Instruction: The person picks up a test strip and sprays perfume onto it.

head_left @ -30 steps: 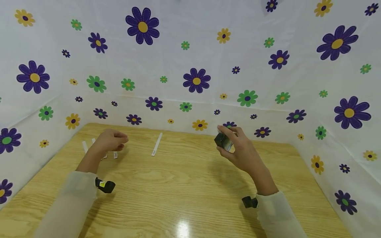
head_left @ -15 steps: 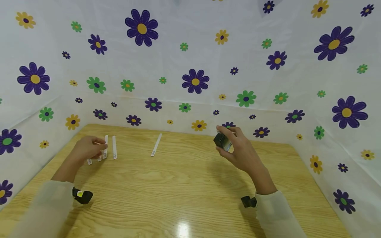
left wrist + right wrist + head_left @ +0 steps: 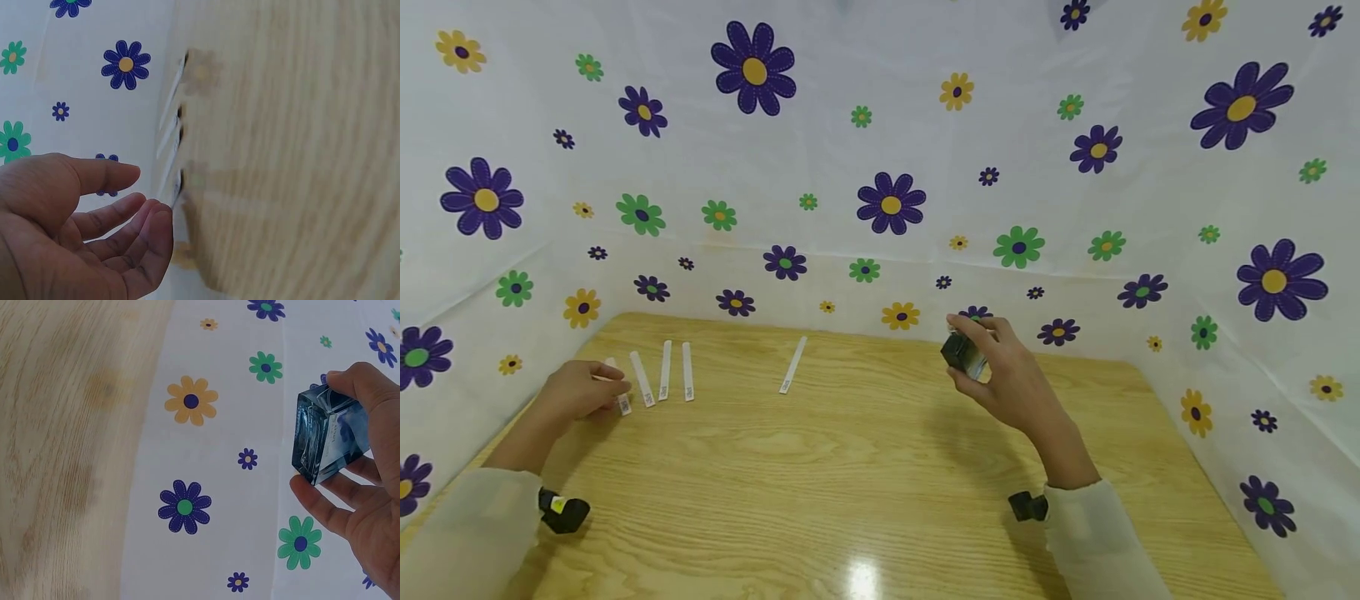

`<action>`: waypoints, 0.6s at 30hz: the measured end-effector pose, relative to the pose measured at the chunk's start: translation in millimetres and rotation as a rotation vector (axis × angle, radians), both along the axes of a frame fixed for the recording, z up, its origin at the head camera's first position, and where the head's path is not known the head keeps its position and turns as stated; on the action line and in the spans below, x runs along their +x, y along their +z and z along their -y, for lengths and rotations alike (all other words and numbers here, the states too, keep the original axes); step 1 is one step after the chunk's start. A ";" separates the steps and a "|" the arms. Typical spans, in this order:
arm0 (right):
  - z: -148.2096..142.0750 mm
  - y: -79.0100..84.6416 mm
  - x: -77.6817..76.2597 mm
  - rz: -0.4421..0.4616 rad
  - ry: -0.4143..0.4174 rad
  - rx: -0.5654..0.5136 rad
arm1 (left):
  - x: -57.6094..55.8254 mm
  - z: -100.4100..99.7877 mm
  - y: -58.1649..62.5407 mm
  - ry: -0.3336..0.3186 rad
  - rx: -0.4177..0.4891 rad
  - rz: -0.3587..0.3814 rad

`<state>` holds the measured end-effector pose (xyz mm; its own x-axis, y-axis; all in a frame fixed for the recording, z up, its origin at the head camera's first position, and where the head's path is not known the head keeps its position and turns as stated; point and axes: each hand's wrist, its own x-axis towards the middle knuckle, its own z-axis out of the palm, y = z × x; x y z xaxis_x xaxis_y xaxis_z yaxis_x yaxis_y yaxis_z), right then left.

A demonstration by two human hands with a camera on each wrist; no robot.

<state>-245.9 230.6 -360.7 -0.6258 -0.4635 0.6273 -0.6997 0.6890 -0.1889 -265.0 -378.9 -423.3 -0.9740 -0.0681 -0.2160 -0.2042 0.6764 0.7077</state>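
So, right hand (image 3: pixel 1011 379) has its fingers and thumb gripping a glass perfume bottle (image 3: pixel 326 434), clear of the surface (image 3: pixel 820 467). Left hand (image 3: pixel 576 390): fingers loosely bent, thumb apart, over the leftmost paper strip (image 3: pixel 624 406); can't tell if touching. Three more strips (image 3: pixel 642 379) just right of those fingers, lone strip (image 3: pixel 793 365) between both hands.

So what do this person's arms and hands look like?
The left hand and right hand are bare. The left sleeve and right sleeve are long, pale off-white. The left camera and right camera, at the cuffs, are small and black; the left bears a yellow sticker.
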 end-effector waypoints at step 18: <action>-1.4 3.0 1.2 0.022 -0.023 0.008 | 4.3 0.0 -3.5 0.145 0.339 0.090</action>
